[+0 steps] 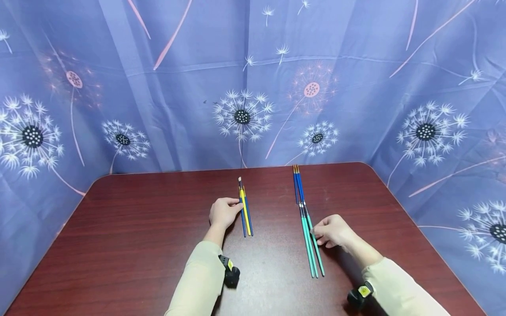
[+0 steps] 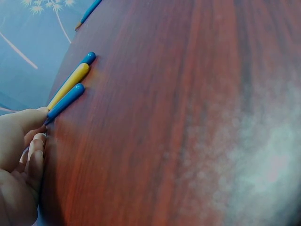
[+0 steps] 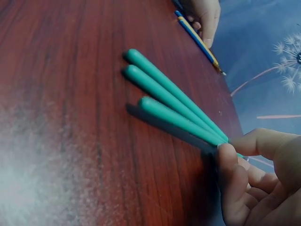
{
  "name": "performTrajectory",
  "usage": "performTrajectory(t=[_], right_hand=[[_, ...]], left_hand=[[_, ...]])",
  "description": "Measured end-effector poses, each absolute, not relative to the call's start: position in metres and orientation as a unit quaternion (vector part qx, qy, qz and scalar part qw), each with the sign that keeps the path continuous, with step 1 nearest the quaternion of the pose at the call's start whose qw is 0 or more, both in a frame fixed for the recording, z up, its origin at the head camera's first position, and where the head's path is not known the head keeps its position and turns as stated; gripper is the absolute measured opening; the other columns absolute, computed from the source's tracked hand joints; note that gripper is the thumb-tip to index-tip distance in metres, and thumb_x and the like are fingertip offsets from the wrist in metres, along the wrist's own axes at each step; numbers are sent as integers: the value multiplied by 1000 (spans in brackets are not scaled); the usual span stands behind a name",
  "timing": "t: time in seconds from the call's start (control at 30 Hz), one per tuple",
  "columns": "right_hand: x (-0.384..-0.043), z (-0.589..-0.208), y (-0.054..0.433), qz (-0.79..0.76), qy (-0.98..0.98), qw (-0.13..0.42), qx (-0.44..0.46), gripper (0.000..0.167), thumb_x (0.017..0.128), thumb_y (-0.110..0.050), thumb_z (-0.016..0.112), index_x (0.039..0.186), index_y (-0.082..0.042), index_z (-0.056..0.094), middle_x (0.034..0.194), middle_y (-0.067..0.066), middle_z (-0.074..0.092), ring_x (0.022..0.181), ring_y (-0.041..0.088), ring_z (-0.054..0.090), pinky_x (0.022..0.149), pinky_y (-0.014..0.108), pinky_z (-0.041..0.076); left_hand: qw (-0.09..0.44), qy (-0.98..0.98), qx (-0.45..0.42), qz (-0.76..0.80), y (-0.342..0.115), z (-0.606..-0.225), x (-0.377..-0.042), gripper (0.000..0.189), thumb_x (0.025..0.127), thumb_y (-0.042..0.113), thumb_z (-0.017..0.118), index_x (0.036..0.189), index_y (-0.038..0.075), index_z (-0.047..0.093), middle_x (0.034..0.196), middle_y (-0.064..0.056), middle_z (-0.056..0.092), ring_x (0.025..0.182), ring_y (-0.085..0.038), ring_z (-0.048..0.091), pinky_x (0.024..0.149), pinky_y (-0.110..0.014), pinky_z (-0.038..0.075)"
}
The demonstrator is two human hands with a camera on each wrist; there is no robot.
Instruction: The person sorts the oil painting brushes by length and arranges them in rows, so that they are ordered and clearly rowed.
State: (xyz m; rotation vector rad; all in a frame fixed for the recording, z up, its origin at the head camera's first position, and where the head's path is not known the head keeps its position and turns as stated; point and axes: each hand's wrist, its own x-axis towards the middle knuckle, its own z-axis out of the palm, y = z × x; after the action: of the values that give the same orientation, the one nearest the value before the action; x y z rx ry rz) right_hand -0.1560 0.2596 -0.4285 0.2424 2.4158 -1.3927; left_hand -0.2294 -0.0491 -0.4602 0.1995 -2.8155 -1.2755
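Left of the table's middle, a yellow paintbrush (image 1: 246,215) lies between two blue-handled paintbrushes. My left hand (image 1: 225,212) is at their left side, thumb and forefinger pinching the nearer blue paintbrush (image 2: 67,100); the exact contact is partly hidden. On the right, three green paintbrushes lie side by side, handle ends toward me. My right hand (image 1: 334,230) pinches the rightmost green paintbrush (image 3: 176,120) between thumb and fingers. Its handle end is spread slightly apart from the other two and casts a shadow on the wood.
Beyond the green ones, several blue paintbrushes (image 1: 299,182) lie near the far edge, tips away from me. All rest on a dark red-brown wooden table (image 1: 138,228). A blue curtain (image 1: 189,109) with dandelion prints hangs behind and at both sides.
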Motion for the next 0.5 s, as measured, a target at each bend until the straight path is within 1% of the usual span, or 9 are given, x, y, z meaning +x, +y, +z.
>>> performTrajectory(t=[0.5], right_hand=[[-154,-427,257,-470,861,179,83,16,82,-8,64,87,7,67,68,3,67,54,11,64,51,31,52]], left_hand=[[19,-906,69,-418,-49,-462,-231,25,83,35,69,104,22,75,92,0,75,85,-18,67,62,-31,47]])
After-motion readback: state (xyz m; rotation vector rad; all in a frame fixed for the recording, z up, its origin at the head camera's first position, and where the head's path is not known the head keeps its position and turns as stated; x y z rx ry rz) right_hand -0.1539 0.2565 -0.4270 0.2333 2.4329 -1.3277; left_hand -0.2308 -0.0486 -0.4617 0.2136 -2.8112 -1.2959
